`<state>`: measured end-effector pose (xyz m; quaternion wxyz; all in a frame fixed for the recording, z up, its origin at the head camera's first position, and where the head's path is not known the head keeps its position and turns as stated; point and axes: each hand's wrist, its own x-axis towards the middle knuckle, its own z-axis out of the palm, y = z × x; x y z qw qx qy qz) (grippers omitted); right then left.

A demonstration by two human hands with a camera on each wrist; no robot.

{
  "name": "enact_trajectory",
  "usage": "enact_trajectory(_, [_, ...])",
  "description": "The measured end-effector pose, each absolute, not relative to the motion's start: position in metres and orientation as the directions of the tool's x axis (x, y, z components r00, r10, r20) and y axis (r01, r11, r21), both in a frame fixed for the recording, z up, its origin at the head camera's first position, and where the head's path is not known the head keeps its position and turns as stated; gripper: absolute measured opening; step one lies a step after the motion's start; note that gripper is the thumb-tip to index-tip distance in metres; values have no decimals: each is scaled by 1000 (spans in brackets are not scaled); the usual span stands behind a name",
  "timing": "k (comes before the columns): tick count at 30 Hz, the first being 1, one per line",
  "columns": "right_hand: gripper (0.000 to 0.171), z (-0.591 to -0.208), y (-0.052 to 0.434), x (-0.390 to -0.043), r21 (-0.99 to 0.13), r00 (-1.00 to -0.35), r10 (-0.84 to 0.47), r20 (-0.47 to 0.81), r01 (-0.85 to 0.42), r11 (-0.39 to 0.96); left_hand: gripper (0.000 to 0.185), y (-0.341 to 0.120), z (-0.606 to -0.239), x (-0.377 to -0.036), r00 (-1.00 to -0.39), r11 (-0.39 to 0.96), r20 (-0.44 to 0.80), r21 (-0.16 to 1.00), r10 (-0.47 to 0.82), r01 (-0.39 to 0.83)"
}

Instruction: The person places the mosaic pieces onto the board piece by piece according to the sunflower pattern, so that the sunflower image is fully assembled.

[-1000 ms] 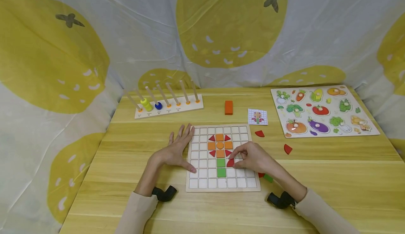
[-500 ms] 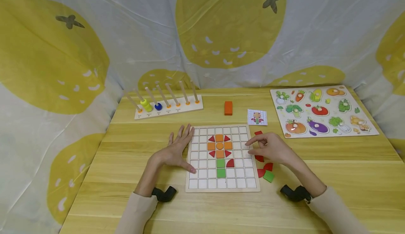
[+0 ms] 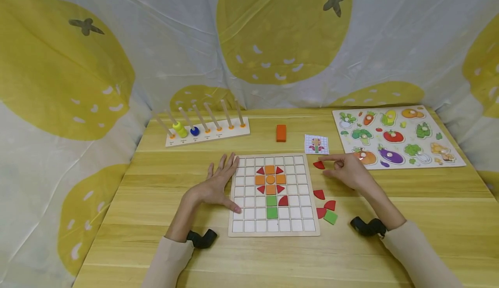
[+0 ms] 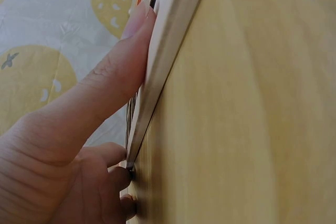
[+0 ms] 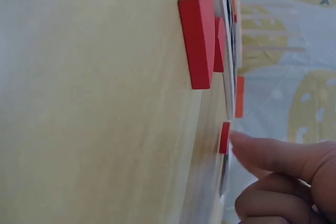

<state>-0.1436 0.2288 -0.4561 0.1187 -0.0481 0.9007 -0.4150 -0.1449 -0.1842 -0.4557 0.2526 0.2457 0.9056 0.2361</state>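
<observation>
A wooden grid board (image 3: 244,225) lies in front of me. Orange pieces and red triangles form a flower on it, above two green squares (image 3: 272,212). A red quarter-circle piece (image 3: 283,200) sits right of the upper green square. My left hand (image 3: 214,187) rests spread at the board's left edge, thumb (image 4: 107,80) on its rim. My right hand (image 3: 348,173) reaches a loose red quarter-circle piece (image 3: 319,165) right of the board. Its index fingertip is at the piece, the thumb apart below; the other fingers are curled. In the right wrist view that piece (image 5: 224,138) lies on the table.
More red quarter-circle pieces (image 3: 319,194) and a green square (image 3: 330,217) lie by the board's right edge. Behind stand a pattern card (image 3: 316,144), an orange block (image 3: 281,133) and a peg stand (image 3: 238,127). A vegetable puzzle (image 3: 401,125) lies at the back right.
My right hand has let go of the red quarter-circle piece on the board. It has moved right and back to another red quarter-circle piece. The left hand has stayed still.
</observation>
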Motion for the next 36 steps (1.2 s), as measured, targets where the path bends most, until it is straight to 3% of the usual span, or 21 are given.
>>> enact_trajectory(9, [26, -454, 230, -145, -731, -959, -162, -234, 63, 679, 148, -184, -456, -146, -749, 765, -342, 558, 567, 324])
enact_trajectory(14, [32, -454, 230, -144, -710, -952, -177, -250, 56, 702, 148, -185, -456, -146, -751, 765, -342, 559, 565, 320])
enact_trajectory(20, [38, -456, 229, -144, -750, -940, -279, -195, -40, 660, 148, -185, -456, -146, -754, 769, -341, 551, 561, 323])
enact_trajectory(26, [26, -455, 229, -143, -716, -947, -255, -196, -39, 697, 149, -185, -457, -146, -753, 766, -339, 557, 564, 322])
enact_trajectory(36, [25, -456, 231, -142, -735, -937, -268, -223, -19, 677, 149, -184, -457, -145, -754, 769, -341, 552, 562, 324])
